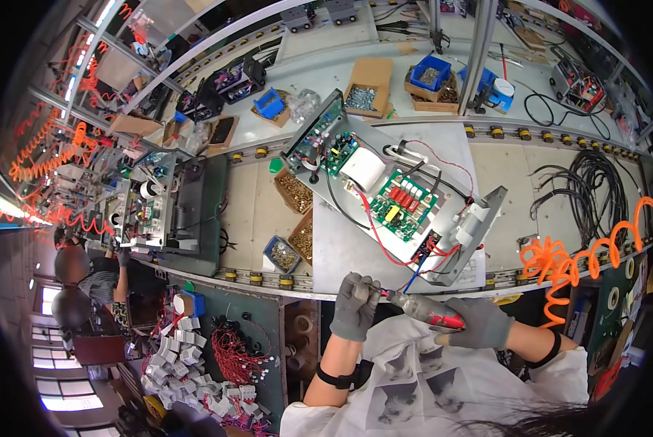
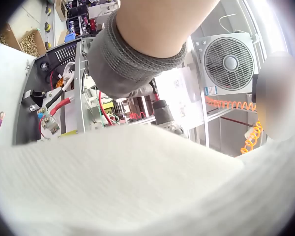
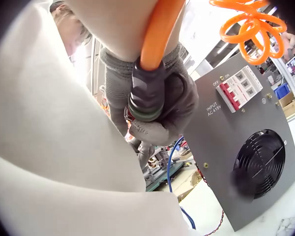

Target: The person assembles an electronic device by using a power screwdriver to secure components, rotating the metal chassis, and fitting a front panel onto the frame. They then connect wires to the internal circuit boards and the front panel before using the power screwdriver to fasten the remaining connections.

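My gloved right hand (image 1: 479, 324) grips an air screwdriver (image 1: 432, 313), grey with a red part, held level close to my body. In the right wrist view an orange hose (image 3: 161, 34) runs into its black rear end. My gloved left hand (image 1: 354, 309) has its fingers curled at the screwdriver's tip and pinches there; any small part between the fingertips is too small to make out. Just beyond both hands lies an opened metal machine chassis (image 1: 450, 240) with a green circuit board (image 1: 406, 204). Its panel bears a red-and-white breaker (image 3: 239, 88) and a black fan (image 3: 260, 164).
Boxes of brass-coloured parts (image 1: 295, 191) and a blue-rimmed bin (image 1: 281, 255) stand left of the chassis. Coiled orange hose (image 1: 552, 262) and black cables (image 1: 592, 189) are at the right. White parts (image 1: 181, 349) and red wires (image 1: 235, 353) lie at lower left. Other people work at far left.
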Action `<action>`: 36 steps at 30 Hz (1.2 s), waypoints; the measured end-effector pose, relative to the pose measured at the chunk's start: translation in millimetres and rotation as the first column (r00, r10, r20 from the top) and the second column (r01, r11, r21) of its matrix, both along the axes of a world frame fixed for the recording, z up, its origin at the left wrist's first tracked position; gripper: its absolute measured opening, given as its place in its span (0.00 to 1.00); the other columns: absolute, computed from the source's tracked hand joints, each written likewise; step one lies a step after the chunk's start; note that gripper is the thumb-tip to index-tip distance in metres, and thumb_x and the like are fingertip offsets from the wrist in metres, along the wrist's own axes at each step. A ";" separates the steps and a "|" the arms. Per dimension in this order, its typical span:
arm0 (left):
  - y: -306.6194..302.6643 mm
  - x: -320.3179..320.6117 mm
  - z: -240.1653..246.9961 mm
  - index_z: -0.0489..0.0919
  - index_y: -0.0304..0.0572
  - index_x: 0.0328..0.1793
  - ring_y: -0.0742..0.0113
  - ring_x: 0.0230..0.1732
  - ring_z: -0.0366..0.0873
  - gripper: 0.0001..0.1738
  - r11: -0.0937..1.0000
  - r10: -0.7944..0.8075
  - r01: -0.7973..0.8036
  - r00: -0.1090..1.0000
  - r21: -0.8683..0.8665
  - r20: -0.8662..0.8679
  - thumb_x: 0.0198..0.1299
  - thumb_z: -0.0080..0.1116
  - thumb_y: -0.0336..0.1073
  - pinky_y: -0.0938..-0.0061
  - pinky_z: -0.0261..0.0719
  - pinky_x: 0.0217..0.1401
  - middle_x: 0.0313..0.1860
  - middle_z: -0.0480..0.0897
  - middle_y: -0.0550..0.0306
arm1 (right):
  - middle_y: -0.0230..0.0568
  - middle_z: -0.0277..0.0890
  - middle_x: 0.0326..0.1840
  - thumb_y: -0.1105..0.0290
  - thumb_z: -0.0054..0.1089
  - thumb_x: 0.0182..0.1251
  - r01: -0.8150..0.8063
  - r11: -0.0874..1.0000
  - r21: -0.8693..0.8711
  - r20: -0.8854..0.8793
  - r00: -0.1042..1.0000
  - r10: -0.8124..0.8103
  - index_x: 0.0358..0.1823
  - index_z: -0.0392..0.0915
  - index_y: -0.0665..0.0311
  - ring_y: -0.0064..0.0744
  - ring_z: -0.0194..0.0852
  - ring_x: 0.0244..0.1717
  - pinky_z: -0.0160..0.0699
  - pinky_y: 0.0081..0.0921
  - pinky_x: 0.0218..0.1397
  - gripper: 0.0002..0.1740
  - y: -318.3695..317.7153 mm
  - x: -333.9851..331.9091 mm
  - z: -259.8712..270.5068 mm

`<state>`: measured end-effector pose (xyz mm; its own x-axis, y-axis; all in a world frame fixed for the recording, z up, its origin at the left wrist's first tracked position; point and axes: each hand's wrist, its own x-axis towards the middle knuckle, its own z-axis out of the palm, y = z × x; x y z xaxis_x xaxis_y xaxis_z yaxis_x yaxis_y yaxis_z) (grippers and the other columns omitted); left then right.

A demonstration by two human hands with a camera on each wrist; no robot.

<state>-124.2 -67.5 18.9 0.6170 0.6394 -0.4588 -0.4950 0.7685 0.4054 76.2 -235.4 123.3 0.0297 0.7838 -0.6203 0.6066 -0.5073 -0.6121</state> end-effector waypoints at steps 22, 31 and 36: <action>-13.9 22.1 -215.0 0.77 0.45 0.32 0.70 0.16 0.73 0.25 0.531 -0.847 0.647 0.381 -0.548 -0.371 0.62 0.47 0.60 0.81 0.56 0.10 0.24 0.78 0.58 | 0.46 0.75 0.31 0.54 0.77 0.42 0.239 0.940 0.245 -0.292 0.942 -0.163 0.45 0.74 0.68 0.41 0.75 0.30 0.74 0.31 0.37 0.33 -6.6 54.2 40.0; 76.8 -74.0 -84.1 0.71 0.47 0.47 0.71 0.23 0.66 0.10 0.939 0.327 -0.316 0.943 -0.138 0.064 0.59 0.48 0.30 0.76 0.69 0.28 0.26 0.69 0.62 | 0.43 0.73 0.24 0.62 0.76 0.37 0.251 0.891 0.379 0.000 0.963 -0.271 0.38 0.74 0.67 0.39 0.69 0.24 0.71 0.29 0.31 0.27 12.9 133.8 64.8; 105.4 34.4 110.8 0.69 0.44 0.63 0.67 0.27 0.69 0.24 0.890 0.332 -0.287 0.940 0.353 -0.073 0.61 0.49 0.41 0.73 0.69 0.28 0.33 0.72 0.57 | 0.47 0.76 0.26 0.58 0.75 0.37 0.110 0.887 0.449 0.164 0.965 -0.203 0.38 0.76 0.66 0.48 0.76 0.27 0.73 0.32 0.32 0.27 67.6 190.2 76.6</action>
